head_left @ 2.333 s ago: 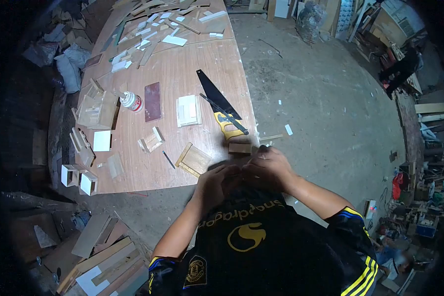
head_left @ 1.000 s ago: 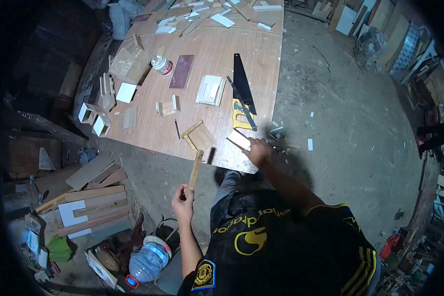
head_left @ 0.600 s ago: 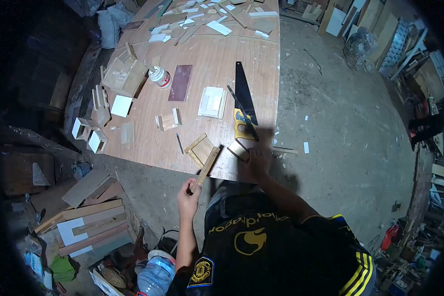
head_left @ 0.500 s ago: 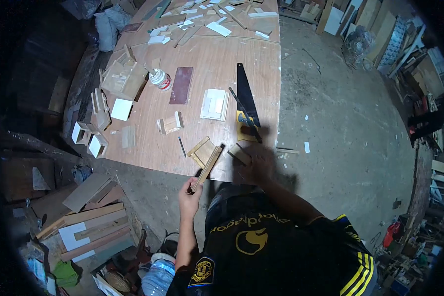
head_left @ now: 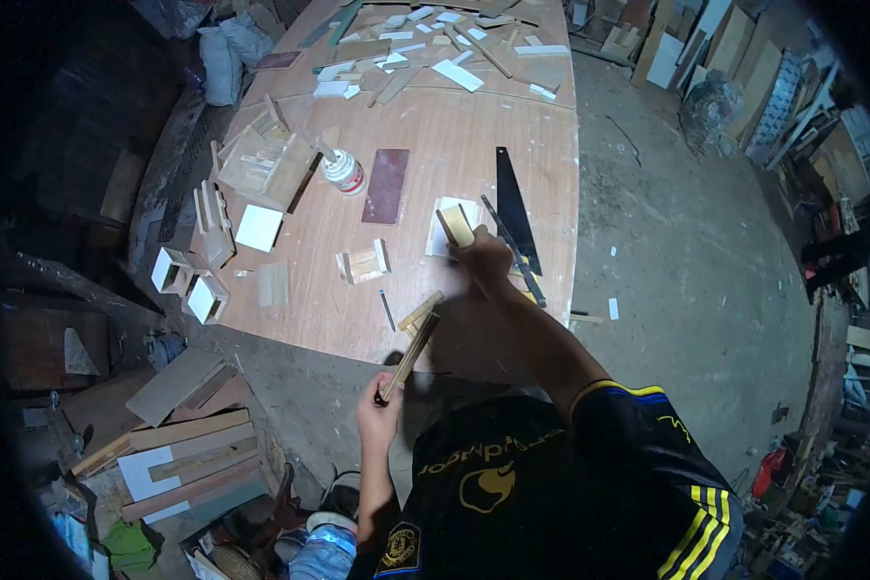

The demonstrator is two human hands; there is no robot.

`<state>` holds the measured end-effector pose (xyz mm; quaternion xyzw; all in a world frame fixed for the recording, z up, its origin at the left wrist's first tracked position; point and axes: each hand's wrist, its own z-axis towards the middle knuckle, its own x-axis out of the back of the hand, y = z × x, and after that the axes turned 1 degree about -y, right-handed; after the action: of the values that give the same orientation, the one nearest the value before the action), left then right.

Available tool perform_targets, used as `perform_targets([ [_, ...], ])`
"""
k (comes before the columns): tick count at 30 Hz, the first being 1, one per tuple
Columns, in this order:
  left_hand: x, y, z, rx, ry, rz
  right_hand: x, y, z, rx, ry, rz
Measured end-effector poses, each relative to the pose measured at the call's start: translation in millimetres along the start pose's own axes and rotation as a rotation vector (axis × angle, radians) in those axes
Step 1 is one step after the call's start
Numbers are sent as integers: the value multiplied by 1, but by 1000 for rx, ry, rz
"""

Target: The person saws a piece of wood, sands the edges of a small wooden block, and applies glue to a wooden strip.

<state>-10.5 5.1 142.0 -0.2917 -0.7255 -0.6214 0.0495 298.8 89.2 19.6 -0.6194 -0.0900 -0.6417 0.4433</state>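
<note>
Near the table's front edge, my left hand (head_left: 378,404) is closed round the lower end of a narrow wooden piece (head_left: 413,354), which tilts up to the right. Its upper end overlaps a small wooden frame (head_left: 421,311) on the table. My right hand (head_left: 486,253) reaches forward, fingers closed on a small pale wooden block (head_left: 458,225) with a dark strip along its left side. This block overlaps a small white stack of pieces (head_left: 442,244) in view. Just right of that hand lie a dark thin bar (head_left: 501,230) and a handsaw (head_left: 518,208), its handle mostly hidden by my forearm.
A pencil (head_left: 388,310), a three-sided wooden piece (head_left: 363,263), a reddish-brown board (head_left: 386,186) and a glue bottle (head_left: 342,172) lie or stand leftward. Beyond is a wooden box (head_left: 266,166). Offcuts (head_left: 457,74) cover the table's far end.
My right hand has moved forward from the table's front edge with the small block, over the white stack. My left hand keeps its grip. The whole view has shifted slightly.
</note>
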Motion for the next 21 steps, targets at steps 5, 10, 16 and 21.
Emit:
perform_targets([
  [5, 17, -7, -10, 125, 16, 72, 20, -10, 2, -23, -118, 26],
  [10, 18, -20, -3, 110, 37, 123, 64, 35, -15, -163, -53, -166],
  [16, 1, -21, 27, 134, -38, 93, 72, 84, -42, -289, -359, -237],
  [21, -1, 4, 38, -8, -68, 50, 65, 96, -55, -263, -315, -175],
])
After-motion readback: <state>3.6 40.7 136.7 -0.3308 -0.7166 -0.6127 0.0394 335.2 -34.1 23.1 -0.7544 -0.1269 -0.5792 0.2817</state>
